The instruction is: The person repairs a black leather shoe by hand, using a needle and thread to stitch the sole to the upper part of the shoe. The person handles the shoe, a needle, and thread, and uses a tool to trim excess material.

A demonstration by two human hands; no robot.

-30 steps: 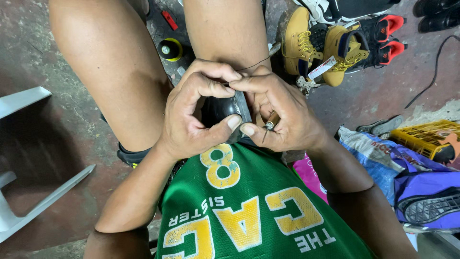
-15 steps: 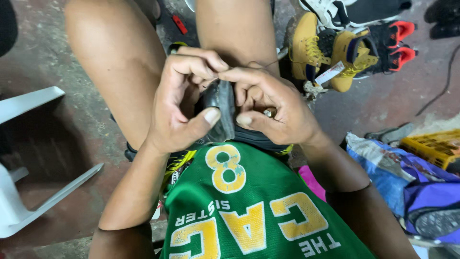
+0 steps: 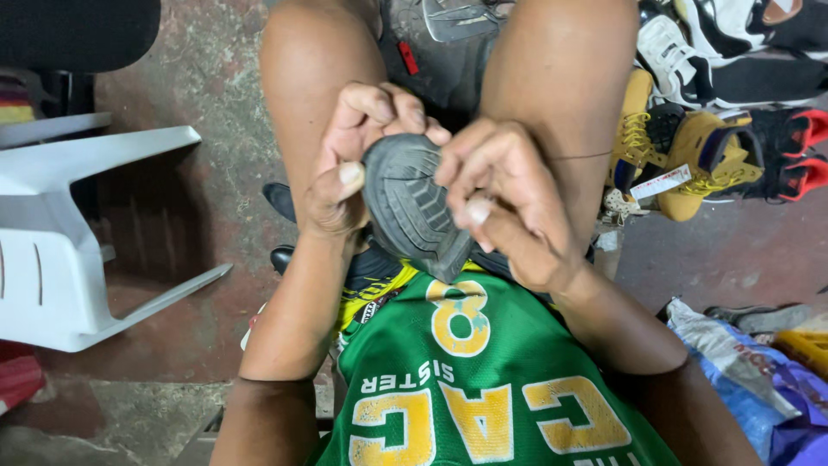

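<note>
A black shoe (image 3: 412, 207) with a ridged grey sole is held up over my lap, sole facing me. My left hand (image 3: 358, 155) grips its left side, fingers curled over the toe end and thumb on the sole's edge. My right hand (image 3: 500, 194) clasps the right side, fingers pressed on the sole's rim. A thin thread (image 3: 580, 157) runs from my right hand toward my right knee. I cannot make out a needle. My bare knees frame the shoe, and a green jersey with yellow print (image 3: 483, 388) covers my front.
A white plastic chair (image 3: 78, 233) lies tipped on the left. Yellow boots (image 3: 681, 151) and black-red sneakers (image 3: 789, 142) sit on the floor at the right. A blue bag and a yellow crate (image 3: 806, 349) lie at lower right. A red tool (image 3: 408, 59) lies between my legs.
The shoe has been turned and lifted so its ridged sole now faces me. Both hands rose with it, and the view has shifted slightly.
</note>
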